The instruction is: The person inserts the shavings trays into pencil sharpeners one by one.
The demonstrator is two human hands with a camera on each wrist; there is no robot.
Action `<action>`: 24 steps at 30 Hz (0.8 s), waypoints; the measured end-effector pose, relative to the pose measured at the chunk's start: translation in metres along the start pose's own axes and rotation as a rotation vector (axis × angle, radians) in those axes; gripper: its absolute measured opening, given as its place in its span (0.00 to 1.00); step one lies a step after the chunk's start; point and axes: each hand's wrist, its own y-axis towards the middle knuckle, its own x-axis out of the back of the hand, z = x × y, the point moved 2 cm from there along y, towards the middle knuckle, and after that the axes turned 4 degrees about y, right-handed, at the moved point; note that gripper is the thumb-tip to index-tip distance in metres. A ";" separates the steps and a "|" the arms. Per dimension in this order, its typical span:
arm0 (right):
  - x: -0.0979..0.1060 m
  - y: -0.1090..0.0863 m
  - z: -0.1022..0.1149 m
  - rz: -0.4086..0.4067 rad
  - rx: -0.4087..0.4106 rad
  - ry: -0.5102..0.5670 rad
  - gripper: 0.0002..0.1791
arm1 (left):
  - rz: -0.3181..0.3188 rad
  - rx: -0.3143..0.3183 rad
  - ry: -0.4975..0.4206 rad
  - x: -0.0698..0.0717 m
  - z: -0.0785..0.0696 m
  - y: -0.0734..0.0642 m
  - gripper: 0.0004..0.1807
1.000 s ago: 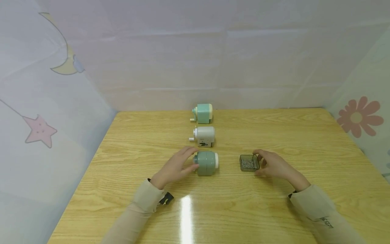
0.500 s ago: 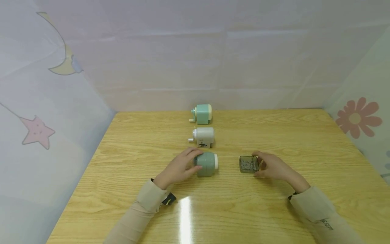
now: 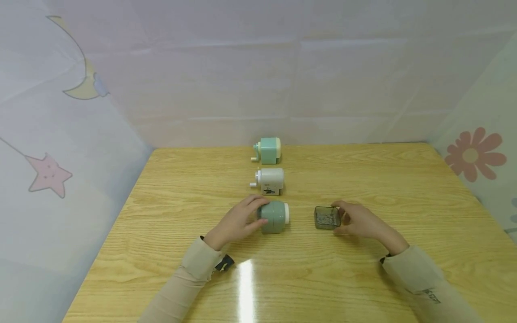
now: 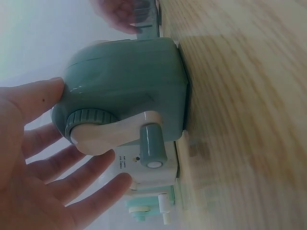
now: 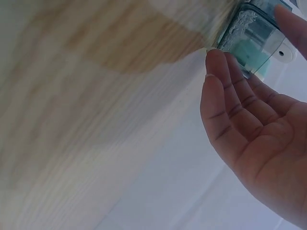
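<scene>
A dark green crank pencil sharpener [image 3: 274,217] stands on the table, with a white end on its right. My left hand [image 3: 238,223] holds its left end, thumb on the near side and fingers on the far side. Its cream crank with a green knob [image 4: 153,146] shows in the left wrist view. To the right, my right hand [image 3: 359,220] pinches the right end of a clear, dark-tinted shavings drawer [image 3: 327,218]. Grey shavings lie inside it. A gap separates the drawer from the sharpener.
Behind the green sharpener stand a white crank sharpener [image 3: 271,181] and, farther back, a teal one [image 3: 269,150]. They form a row on the wooden table [image 3: 181,175]. Pale printed curtains [image 3: 218,80] enclose the table's back and sides.
My left hand has moved right and closed onto the green sharpener's left end. The right hand has shifted the drawer slightly left, toward the sharpener.
</scene>
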 end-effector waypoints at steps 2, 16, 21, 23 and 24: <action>0.000 0.001 0.003 0.003 0.010 0.004 0.38 | 0.001 0.000 -0.001 0.000 0.000 0.000 0.26; -0.003 0.006 0.009 0.015 0.021 0.004 0.38 | 0.012 0.012 0.001 -0.001 0.000 0.001 0.26; -0.005 0.008 0.011 0.018 0.031 0.017 0.37 | 0.015 0.017 -0.004 0.000 0.000 0.001 0.26; -0.006 0.009 0.012 0.024 0.029 0.025 0.37 | 0.018 0.017 -0.006 0.000 0.000 0.000 0.26; -0.006 0.009 0.013 0.027 0.024 0.028 0.37 | 0.017 0.016 -0.007 0.000 0.000 0.000 0.26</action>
